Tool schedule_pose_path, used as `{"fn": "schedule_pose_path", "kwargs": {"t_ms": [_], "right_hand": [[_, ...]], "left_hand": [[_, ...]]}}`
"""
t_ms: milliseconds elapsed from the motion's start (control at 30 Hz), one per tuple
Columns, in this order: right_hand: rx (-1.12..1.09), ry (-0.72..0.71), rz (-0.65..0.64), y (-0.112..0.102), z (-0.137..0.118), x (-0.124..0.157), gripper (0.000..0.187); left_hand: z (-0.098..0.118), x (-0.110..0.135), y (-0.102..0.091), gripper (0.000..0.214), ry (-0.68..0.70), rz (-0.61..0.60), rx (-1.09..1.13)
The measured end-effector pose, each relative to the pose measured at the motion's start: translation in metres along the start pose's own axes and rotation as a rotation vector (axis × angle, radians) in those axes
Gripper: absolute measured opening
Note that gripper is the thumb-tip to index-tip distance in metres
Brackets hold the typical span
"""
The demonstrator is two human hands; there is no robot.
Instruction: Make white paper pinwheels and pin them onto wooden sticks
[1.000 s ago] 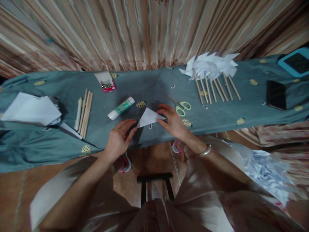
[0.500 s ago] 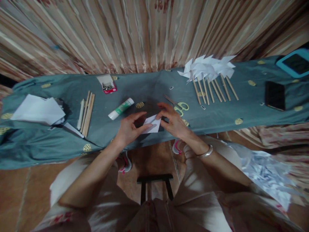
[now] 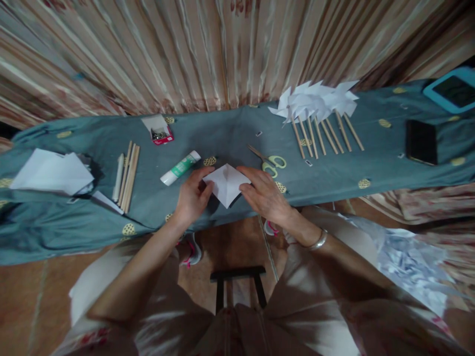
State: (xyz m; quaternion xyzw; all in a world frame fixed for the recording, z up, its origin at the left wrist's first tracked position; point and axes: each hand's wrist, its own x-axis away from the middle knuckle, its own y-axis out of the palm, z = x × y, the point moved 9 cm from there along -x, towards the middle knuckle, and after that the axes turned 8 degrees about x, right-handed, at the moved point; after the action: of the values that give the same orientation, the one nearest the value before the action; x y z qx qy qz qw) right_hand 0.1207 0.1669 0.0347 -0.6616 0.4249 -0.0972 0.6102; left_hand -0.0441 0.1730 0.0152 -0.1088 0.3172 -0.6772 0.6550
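White paper square lies on the tabletop near its front edge, turned diamond-wise. One corner points away from the person, one toward, w/ a crease along that near-far axis. It sits directly btwn the two hands, about equally close to both. Left hand has its fingers part-curled, nipping the left corner; right hand likewise on the right corner, fingers lower and flatter. Glue stick lies just left, scissors just right.

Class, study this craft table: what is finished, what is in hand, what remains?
Finished: paper pinwheels on sticks lie far right. In hand: left hand and right hand hold a creased paper square. Likely remaining: bare sticks and a paper stack lie unused at the left.
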Motion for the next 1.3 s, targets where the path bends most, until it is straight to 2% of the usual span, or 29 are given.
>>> {"fn": "schedule_pose_path", "kwargs": {"t_ms": [67, 133, 200, 267, 400, 467, 633, 933, 1100, 1300], "right_hand": [[0.015, -0.02, 0.012, 0.0, 0.001, 0.003, 0.024], [0.039, -0.049, 0.018, 0.001, 0.001, 0.005, 0.024], [0.063, -0.075, 0.01, 0.003, -0.001, 0.007, 0.024], [0.075, -0.092, -0.007, 0.005, -0.002, 0.008, 0.024], [0.047, -0.116, -0.037, 0.007, -0.002, 0.011, 0.025], [-0.001, -0.119, -0.046, 0.007, -0.003, 0.014, 0.024], [-0.162, -0.024, -0.086, 0.006, 0.004, 0.019, 0.018], [-0.371, 0.27, -0.129, 0.015, 0.026, 0.014, 0.01], [-0.462, 0.432, -0.109, 0.019, 0.036, 0.018, 0.006], [-0.527, 0.466, -0.107, 0.023, 0.036, 0.019, 0.008]], "left_hand": [[0.015, 0.007, 0.002, 0.038, 0.136, -0.044, -0.127], [0.031, 0.016, 0.011, 0.049, 0.285, -0.142, -0.247], [0.04, 0.024, 0.02, 0.055, 0.374, -0.224, -0.341], [0.043, 0.025, 0.022, 0.048, 0.395, -0.226, -0.415], [0.046, 0.023, 0.011, 0.019, 0.406, -0.118, -0.443], [0.047, 0.024, 0.008, 0.019, 0.405, -0.125, -0.436], [0.042, 0.034, 0.013, 0.023, 0.323, -0.238, -0.313], [0.02, 0.029, 0.009, 0.025, 0.063, -0.194, -0.237], [0.014, 0.027, 0.008, 0.026, -0.015, -0.182, -0.234], [0.003, 0.028, 0.008, 0.027, -0.065, -0.17, -0.117]]}}
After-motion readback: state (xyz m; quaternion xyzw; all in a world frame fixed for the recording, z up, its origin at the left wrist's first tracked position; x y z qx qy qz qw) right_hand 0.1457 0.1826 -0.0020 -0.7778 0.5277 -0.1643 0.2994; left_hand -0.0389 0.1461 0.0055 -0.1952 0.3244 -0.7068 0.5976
